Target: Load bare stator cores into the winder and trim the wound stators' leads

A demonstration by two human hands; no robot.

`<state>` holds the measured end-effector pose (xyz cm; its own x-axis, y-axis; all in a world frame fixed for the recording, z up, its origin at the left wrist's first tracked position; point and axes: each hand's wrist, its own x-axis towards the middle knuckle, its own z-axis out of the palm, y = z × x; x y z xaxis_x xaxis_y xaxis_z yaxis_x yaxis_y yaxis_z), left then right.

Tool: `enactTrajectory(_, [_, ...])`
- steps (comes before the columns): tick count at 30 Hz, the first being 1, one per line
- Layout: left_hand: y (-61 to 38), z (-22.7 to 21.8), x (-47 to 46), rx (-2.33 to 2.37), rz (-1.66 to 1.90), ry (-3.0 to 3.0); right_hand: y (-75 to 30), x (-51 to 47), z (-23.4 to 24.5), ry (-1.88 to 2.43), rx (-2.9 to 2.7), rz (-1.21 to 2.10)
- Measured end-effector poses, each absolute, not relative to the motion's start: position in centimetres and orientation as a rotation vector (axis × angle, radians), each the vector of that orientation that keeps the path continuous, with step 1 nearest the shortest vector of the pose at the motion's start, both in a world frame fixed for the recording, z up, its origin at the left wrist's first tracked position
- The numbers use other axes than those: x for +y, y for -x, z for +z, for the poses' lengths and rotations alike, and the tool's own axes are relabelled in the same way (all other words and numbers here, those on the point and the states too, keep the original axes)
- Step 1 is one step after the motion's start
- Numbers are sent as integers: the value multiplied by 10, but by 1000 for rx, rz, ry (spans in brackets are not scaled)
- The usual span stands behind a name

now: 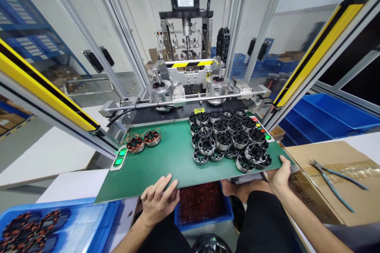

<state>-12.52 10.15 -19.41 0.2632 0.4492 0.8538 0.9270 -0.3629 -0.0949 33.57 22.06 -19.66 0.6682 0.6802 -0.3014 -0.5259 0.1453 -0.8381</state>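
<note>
My left hand point(160, 199) rests at the front edge of a green work surface point(169, 166), its fingers slightly bent and holding nothing. At the right front corner, my right hand point(280, 176) grips the green work surface with the thumb on top; its other fingers are partly hidden below. Several black-and-silver stator cores point(223, 140) are grouped near my right hand, some stacked. Two stators wound with copper wire point(152, 138) lie at the left, loose wire ends sticking out.
Behind stands a machine with two round metal fixtures point(218, 87). Green-lit buttons point(120, 157) flank the surface. A blue bin point(203, 221) of reddish scraps sits below. Pliers point(335, 182) lie on a cardboard box point(353, 158). A blue tray point(89, 221) holds wound stators at left.
</note>
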Motion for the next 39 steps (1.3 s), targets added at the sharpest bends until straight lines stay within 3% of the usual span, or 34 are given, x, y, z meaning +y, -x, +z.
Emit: enactTrajectory(39, [125, -193, 103, -1232, -1013, 1926, -342, 223, -205, 1098, -150, 890])
